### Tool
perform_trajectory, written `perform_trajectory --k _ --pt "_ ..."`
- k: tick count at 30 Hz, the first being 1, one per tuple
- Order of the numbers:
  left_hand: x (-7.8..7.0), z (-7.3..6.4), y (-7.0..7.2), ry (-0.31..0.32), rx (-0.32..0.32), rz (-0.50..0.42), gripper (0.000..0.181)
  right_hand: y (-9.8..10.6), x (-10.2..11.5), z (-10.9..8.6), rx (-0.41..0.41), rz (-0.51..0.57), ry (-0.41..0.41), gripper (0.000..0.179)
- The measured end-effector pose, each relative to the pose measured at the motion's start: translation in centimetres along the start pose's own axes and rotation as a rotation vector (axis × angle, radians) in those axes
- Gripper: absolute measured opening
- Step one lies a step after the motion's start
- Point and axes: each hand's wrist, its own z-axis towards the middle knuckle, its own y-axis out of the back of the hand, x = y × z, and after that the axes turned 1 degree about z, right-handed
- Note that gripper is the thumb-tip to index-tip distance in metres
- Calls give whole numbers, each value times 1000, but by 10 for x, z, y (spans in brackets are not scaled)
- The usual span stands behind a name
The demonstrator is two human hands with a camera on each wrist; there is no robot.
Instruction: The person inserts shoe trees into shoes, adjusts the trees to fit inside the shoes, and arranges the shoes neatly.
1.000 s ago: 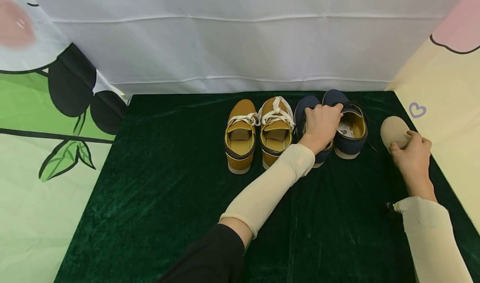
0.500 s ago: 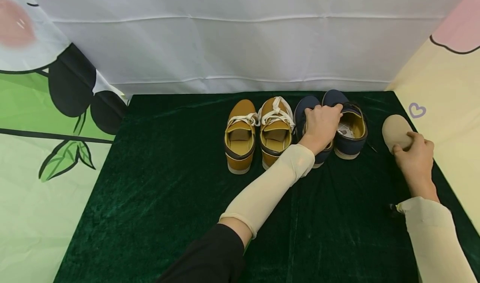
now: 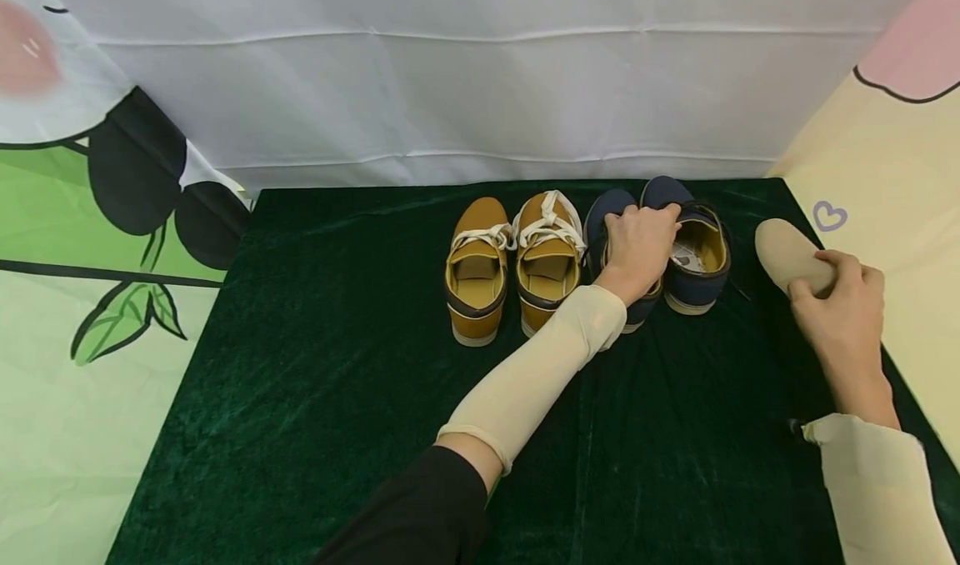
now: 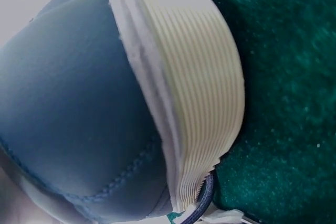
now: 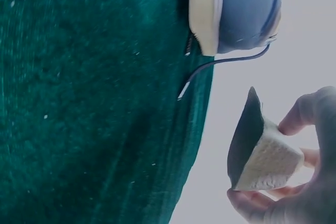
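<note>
In the head view, my left hand (image 3: 637, 248) grips a navy shoe (image 3: 609, 204) at its upper, partly covering it. My fingers also reach toward the second navy shoe (image 3: 697, 280) beside it, whose tan inside shows. A navy heel (image 4: 89, 103) with a ribbed cream sole fills the left wrist view. Off to the right, my right hand (image 3: 843, 323) holds a beige shoe insert (image 3: 787, 252) with a rounded front, thumb on one side and fingers on the other. The right wrist view shows the insert's rough pale end (image 5: 270, 161) and grey side, apart from the shoes.
A pair of tan shoes, a left one (image 3: 476, 277) and a right one (image 3: 550, 257) with white laces, stands left of the navy pair. All rest on a dark green velvet cloth (image 3: 322, 340). A white curtain (image 3: 450, 90) hangs behind, with printed side panels (image 3: 900, 198).
My right hand has moved slightly right and back toward me, and more of the beige shoe insert shows now. My left hand stays on the navy shoe. The head view has shifted a little.
</note>
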Motion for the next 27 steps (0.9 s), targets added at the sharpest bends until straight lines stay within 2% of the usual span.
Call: perform_trajectory --k 5,13,22,27 --pt "0 0 0 -1 2 -5 27 4 13 -13 -33 21 22 63" --pt "1 0 -1 -7 -14 0 29 7 35 -29 -92 26 138 53" --pt "0 1 -2 -2 -17 3 29 7 46 -40 -46 10 195 50" --pt "0 1 -2 -2 -15 7 29 6 48 -41 -1 5 193 50"
